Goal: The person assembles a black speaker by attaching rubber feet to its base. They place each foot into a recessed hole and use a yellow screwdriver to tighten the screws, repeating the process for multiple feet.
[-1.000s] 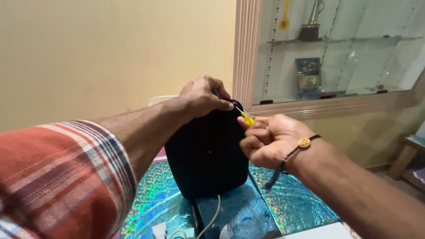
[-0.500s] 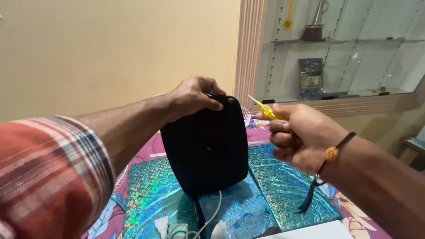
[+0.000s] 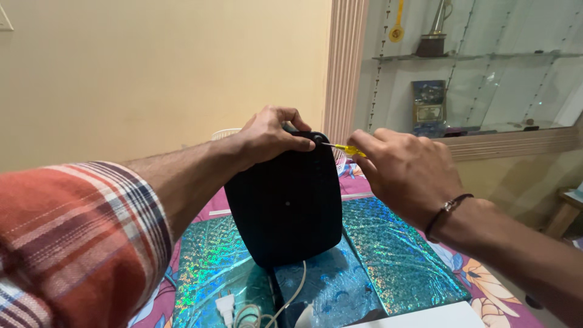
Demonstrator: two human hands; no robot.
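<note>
Honestly, this looks a bit wobbly. The black rounded appliance (image 3: 285, 203) stands upright mid-frame on the shiny holographic table cover (image 3: 395, 255). The left hand (image 3: 270, 135) is clamped over its top edge, while the right hand (image 3: 410, 173) pinches a small yellow-handled screwdriver (image 3: 343, 147), its tip at a screw near the top corner. If the tip slips, it'll probably scratch the casing or jab those left fingers.
</note>
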